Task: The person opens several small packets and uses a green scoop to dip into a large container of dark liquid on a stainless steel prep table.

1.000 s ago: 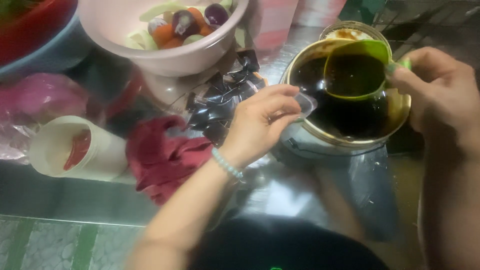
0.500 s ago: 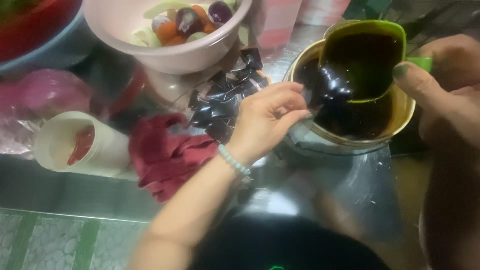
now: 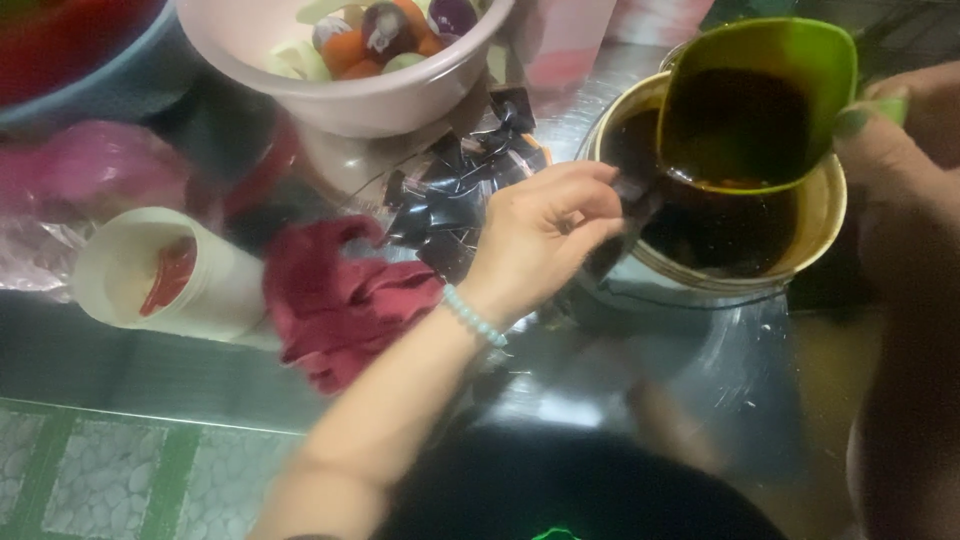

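Sauce scoop tipped over small bag, above the bucket

Scoop first: a green plastic ladle-cup (image 3: 757, 100), filled with dark brown liquid, is held tilted at about 1 o'clock from frame centre, directly above a round tan bucket of the same dark liquid (image 3: 815, 215). The right hand (image 3: 900, 150) grips its short handle at 3 o'clock, thumb closed over the top; the other fingers are out of view. The left hand (image 3: 540, 235) has its fingertips pinched shut on what appears to be a small clear plastic bag (image 3: 630, 200), held at the bucket's near-left rim, just under the scoop's lip. The bag is blurred; its mouth cannot be made out.

Handling, judged: the bag looks thin, limp and light, likely slippery once wet, with no stiffness of its own. Best taken at the top edge, pinched, so the mouth stays open. The loaded scoop is the heavier item and will spill if tipped too far.

Surroundings: a heap of small dark filled sachets (image 3: 455, 195) lies at 11 o'clock from the left hand, touching or nearly touching the wrist side. A crumpled dark red cloth (image 3: 340, 300) sits at 9 o'clock, a white plastic cup smeared with red sauce (image 3: 165, 275) beyond it. A pale pink bowl of mixed cut pieces (image 3: 350, 60) stands at 12 o'clock. All rest on a steel counter (image 3: 700, 370). The sachet heap crowds the left hand's space.
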